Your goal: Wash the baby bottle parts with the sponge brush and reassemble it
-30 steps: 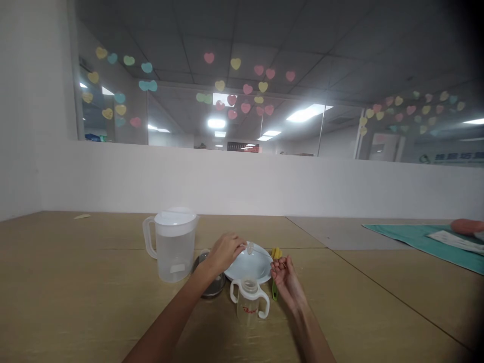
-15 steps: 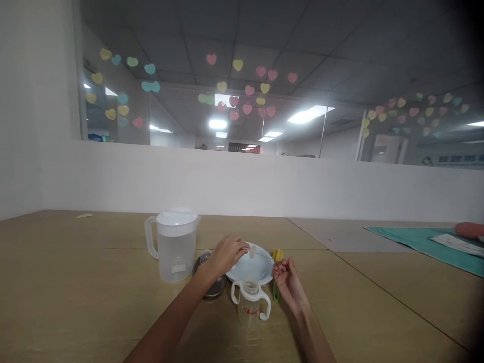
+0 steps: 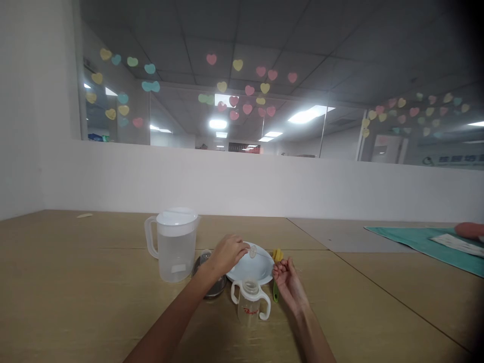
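My left hand (image 3: 230, 254) pinches a small clear bottle nipple (image 3: 252, 251) above the pale bowl (image 3: 249, 272). My right hand (image 3: 287, 282), its fingers curled in, grips a thin pale stick (image 3: 265, 256) whose far end reaches the nipple. Whether the tip is inside it I cannot tell. In front of the bowl stands a clear baby bottle (image 3: 248, 305), uncapped, with two white handles and red lettering. Behind my right hand shows a yellow sponge brush (image 3: 278, 254) with a green handle.
A lidded plastic pitcher (image 3: 177, 247) stands left of a dark metal bowl (image 3: 216, 290), which holds a clear domed piece and is partly hidden by my left wrist. A teal cloth (image 3: 412, 242) lies far right, and the wall (image 3: 227, 181) borders the table behind.
Both hands stay nearly in place. The clear nipple has turned slightly at my left fingertips; the bottle, bowls and pitcher have not moved.
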### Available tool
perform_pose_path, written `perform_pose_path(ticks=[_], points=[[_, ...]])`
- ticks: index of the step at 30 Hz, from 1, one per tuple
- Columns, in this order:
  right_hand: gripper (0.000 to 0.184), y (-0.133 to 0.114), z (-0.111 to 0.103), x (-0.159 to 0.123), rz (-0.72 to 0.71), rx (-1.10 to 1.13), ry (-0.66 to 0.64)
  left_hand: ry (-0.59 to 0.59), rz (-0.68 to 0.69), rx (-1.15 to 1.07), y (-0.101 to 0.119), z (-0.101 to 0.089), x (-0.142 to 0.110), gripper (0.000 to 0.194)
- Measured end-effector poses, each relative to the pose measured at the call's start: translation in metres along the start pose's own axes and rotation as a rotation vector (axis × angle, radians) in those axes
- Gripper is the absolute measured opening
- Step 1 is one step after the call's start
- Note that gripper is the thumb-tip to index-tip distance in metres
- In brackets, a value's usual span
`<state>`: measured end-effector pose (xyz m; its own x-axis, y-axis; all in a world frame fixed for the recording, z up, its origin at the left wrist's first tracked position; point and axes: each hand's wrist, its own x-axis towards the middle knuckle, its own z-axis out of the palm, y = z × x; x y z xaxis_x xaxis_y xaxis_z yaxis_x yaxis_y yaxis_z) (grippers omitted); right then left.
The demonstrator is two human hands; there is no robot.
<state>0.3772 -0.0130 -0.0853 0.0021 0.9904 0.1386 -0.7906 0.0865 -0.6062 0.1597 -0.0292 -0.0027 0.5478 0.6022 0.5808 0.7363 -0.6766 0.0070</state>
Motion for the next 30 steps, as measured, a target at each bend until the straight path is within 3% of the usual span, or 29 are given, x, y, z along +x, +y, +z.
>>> perform_pose_path(ticks=[17,30], points=[[0.019,0.003,0.003,0.0,0.006,-0.028,0.073,-0.02,0.011,0.009,0.006,0.003,-0.001,0.025],[0.031,0.006,0.011,-0.004,0.019,-0.271,0.043,-0.014,-0.055,-0.165,0.006,-0.007,0.0,0.028]])
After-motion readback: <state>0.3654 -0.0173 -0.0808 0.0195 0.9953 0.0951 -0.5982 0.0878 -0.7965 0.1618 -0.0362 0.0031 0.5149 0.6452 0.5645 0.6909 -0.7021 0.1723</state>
